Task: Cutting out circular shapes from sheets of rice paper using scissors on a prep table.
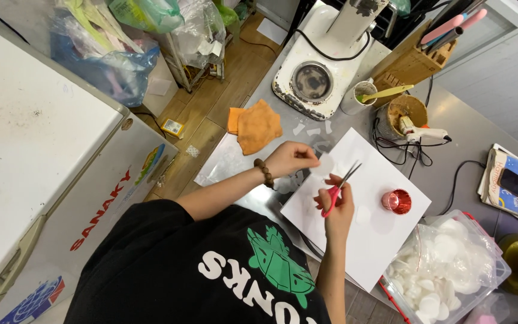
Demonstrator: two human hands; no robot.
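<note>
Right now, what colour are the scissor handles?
Red; the scissors sit in the right hand, clearest in the head view.

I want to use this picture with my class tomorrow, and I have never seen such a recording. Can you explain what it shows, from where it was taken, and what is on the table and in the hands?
It is a single picture from a camera worn on the person's head, looking down, so the person's own shirt fills the bottom. There is no machine doing the work, only two bare hands. The right hand holds red-handled scissors. The left hand pinches a small pale translucent piece by the blades. Below them a large white sheet lies on the metal table, with a shiny red cup on it. Nearby are a clear tub of white round pieces and an orange cloth.
</note>
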